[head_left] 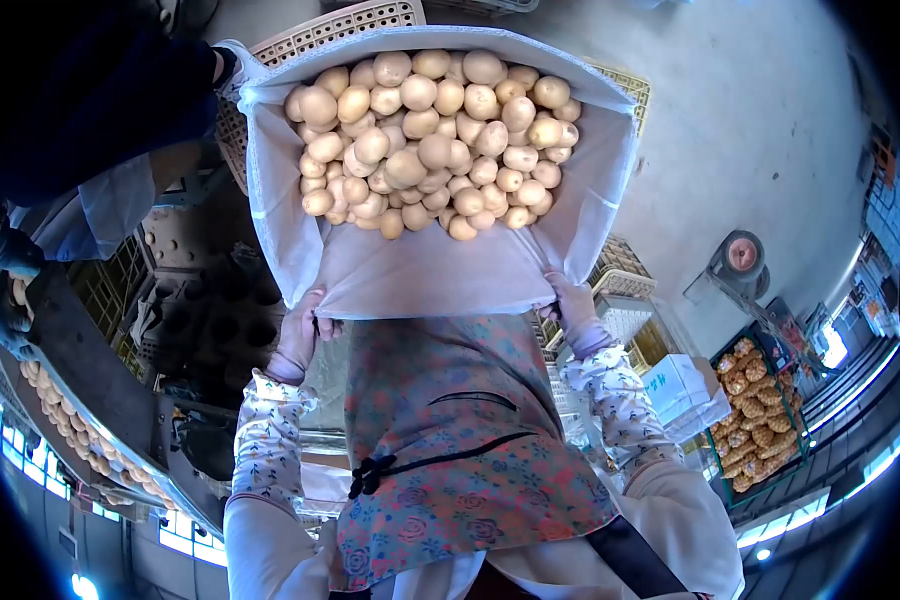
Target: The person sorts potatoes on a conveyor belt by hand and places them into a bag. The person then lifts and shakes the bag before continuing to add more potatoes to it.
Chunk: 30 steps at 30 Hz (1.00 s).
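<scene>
A white sheet liner with its sides standing up is spread before me, holding a heap of potatoes. At its near left corner, my left hand grips the edge with curled fingers. My right hand is closed on the near right corner in the same way. The near flap between my hands is stretched, with potatoes piled toward the far side. Another person's gloved hand is at the far left corner of the liner.
Plastic crates show behind the liner and at right. A conveyor carrying potatoes runs along the left, beside gloved hands of another person. At right are a white box, several filled net bags and a wheeled cart.
</scene>
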Tool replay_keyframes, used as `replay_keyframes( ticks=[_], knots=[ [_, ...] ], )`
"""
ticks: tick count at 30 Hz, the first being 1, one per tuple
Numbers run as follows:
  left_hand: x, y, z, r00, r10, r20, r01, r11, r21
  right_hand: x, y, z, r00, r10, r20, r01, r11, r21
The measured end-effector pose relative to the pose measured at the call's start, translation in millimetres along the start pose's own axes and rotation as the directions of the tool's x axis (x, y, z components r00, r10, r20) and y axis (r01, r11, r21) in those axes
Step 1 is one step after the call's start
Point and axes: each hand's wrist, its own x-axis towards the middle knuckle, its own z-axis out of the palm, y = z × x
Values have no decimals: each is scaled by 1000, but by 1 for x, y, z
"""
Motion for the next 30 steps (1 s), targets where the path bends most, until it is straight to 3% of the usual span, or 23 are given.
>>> replay_keyframes(
  ticks=[3, 4, 5, 6, 7, 8, 9, 10, 11, 12, 13, 14, 15, 17, 18, 20, 22, 26, 29, 30],
  knots=[
    [-5, 7, 3, 940, -71, -335, 152, 963, 221, 7, 10, -5, 1000, -22, 20, 22, 999, -34],
    [-7, 15, 3, 932, -28, -363, 114, 969, 218, 15, 14, -14, 998, 6, 70, 0, 997, -83],
    [-8, 20, -3, 934, 178, -310, -86, 954, 288, 32, 19, -34, 990, -105, 91, 125, 962, -242],
    [-11, 40, 2, 879, 403, -257, -249, 845, 473, 54, 25, -57, 969, -209, 128, 243, 887, -393],
    [-16, 66, 11, 748, 645, -156, -273, 513, 814, 69, 23, -70, 937, -299, 181, 349, 774, -529],
    [-19, 93, 33, 616, 784, -68, -237, 267, 934, 59, -10, -66, 890, -441, 118, 430, 722, -542],
    [-18, 120, 49, 599, 801, -20, -151, 137, 979, 34, -63, -54, 816, -575, 58, 503, 658, -560],
    [-7, 145, 66, 590, 806, 43, -149, 57, 987, 11, -103, -38, 678, -734, 36, 586, 509, -630],
    [4, 173, 89, 673, 739, 17, -96, 64, 993, -4, -140, -24, 505, -863, 33, 629, 342, -698],
    [32, 188, 89, 577, 781, 239, -134, -198, 971, 0, -173, -17, 543, -831, 116, 594, 283, -754],
    [52, 205, 99, 591, 774, 228, 60, -324, 944, 10, -203, -10, 583, -789, 195, 560, 215, -800],
    [65, 229, 112, 669, 728, 150, 102, -290, 951, 15, -231, 2, 599, -775, 202, 490, 155, -858],
    [75, 245, 122, 683, 724, 93, 215, -321, 922, 20, -250, 13, 618, -759, 206, 415, 92, -905],
    [94, 270, 120, 808, 580, -102, 333, -308, 891, 31, -267, 24, 708, -662, 243, 266, -69, -962],
    [93, 264, 106, 795, 607, 24, 268, -386, 883, 33, -267, 27, 755, -607, 248, 193, -155, -969],
    [87, 247, 82, 722, 631, 283, 144, -538, 830, 21, -255, 19, 744, -602, 289, 242, -160, -957],
    [61, 229, 88, 767, 618, 175, 143, -431, 891, 13, -240, 8, 712, -616, 337, 272, -199, -941],
    [33, 212, 75, 806, 590, 35, 168, -286, 943, -21, -231, 20, 677, -671, 303, 294, -132, -947],
    [50, 226, 75, 704, 706, 76, 102, -206, 973, 12, -256, 26, 625, -728, 282, 257, -150, -955],
    [68, 236, 69, 620, 772, 141, 56, -223, 973, 14, -274, 36, 646, -727, 233, 268, -70, -961]
  ],
)
